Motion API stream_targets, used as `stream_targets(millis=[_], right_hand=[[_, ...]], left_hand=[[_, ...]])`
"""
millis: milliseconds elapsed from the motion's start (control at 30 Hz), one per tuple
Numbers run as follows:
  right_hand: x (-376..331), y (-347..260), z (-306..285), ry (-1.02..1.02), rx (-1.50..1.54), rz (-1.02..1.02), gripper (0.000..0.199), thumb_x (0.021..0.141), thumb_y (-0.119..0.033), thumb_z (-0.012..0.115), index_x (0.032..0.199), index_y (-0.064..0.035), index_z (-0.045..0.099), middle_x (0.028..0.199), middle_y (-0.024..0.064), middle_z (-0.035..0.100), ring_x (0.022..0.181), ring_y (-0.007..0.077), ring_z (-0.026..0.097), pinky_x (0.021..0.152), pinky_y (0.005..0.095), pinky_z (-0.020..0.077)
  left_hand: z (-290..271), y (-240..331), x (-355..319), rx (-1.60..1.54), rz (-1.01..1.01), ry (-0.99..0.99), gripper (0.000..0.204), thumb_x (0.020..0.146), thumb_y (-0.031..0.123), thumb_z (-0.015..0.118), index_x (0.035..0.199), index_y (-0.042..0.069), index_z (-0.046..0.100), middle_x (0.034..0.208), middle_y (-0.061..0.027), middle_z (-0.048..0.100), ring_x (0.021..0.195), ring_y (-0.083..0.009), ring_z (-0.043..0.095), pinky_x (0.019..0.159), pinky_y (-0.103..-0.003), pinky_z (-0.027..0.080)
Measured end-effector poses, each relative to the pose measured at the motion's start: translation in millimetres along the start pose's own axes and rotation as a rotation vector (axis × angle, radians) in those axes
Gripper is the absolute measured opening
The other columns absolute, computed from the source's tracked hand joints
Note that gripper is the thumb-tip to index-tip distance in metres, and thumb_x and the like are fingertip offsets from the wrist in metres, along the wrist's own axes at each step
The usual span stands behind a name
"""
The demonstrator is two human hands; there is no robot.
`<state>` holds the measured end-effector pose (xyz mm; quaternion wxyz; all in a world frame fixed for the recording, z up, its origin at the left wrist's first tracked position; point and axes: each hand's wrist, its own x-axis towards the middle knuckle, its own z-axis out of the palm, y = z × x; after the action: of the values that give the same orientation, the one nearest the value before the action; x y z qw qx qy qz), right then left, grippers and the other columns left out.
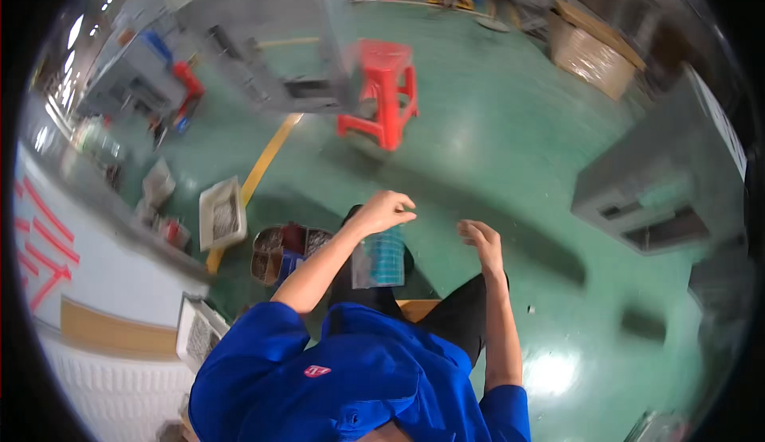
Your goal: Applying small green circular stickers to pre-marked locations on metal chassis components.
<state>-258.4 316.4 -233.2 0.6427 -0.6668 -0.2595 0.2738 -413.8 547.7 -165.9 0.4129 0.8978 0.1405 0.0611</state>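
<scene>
A blue shirt [351,354] lies nearest, behind a teal-and-clear plastic container [381,260] by dark trousers [460,314]. Just beyond the container, the left hand [384,212], and rightward the right hand [483,242], curl loosely, empty.

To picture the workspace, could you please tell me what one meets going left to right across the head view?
White tray, divided parts container, left hand, right hand, grey housing on the right.

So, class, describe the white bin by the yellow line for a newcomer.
On the green floor, find the diagonal yellow line left of the left hand. A white rectangular bin hides part of it. Pale, straight sides set it apart from the darker, rounded containers nearby.
</scene>
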Motion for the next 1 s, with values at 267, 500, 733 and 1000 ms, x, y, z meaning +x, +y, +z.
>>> stream_targets(millis=[267, 500, 733, 1000], right_hand=[[109, -82, 102, -0.263, -0.120, -0.099, 0.036, 0.090, -0.021, 0.054, 0.114, 0.0058, 0.060, 0.111, 0.0148, 0.064, 0.100, 0.0234, 0.063, 0.082, 0.0340, 0.0504], [211, -150, 186, -0.189, -0.061, -0.362, 0.034, 0.092, -0.018, 0.052, 0.119, 0.0030, 0.058, 0.116, 0.0127, 0.063, 0.103, 0.0231, 0.062, 0.080, 0.0331, 0.0503], [294, -149, 211, -0.079, 0.135, -0.418, 0.035, 0.090, -0.017, 0.055, 0.118, 0.0032, 0.058, 0.112, 0.0115, 0.063, 0.099, 0.0223, 0.062, 0.082, 0.0346, 0.0502], [289, -137, 221, 0.036, 0.121, -0.470, 0.031, 0.090, -0.011, 0.048, 0.115, 0.0013, 0.061, 0.108, 0.0054, 0.063, 0.100, 0.0152, 0.058, 0.087, 0.0333, 0.0471]], left_hand=[[-59, -76, -35, -0.121, -0.087, 0.307, 0.027, 0.078, 0.020, 0.072, 0.099, 0.004, 0.068, 0.091, -0.0115, 0.071, 0.084, -0.0252, 0.068, 0.076, -0.035, 0.051], [-106, -116, -43, -0.198, -0.056, 0.439, 0.021, 0.079, 0.013, 0.069, 0.097, 0.002, 0.066, 0.090, -0.0103, 0.070, 0.083, -0.0233, 0.068, 0.073, -0.033, 0.051], [-123, -145, -79, -0.131, -0.007, 0.467, 0.021, 0.076, 0.017, 0.067, 0.091, 0.002, 0.065, 0.088, -0.0138, 0.069, 0.083, -0.0305, 0.066, 0.073, -0.037, 0.050], [-89, -143, -81, -0.161, -0.112, 0.469, 0.019, 0.080, 0.011, 0.065, 0.097, 0.001, 0.066, 0.088, -0.0131, 0.069, 0.085, -0.0270, 0.067, 0.076, -0.033, 0.051]])
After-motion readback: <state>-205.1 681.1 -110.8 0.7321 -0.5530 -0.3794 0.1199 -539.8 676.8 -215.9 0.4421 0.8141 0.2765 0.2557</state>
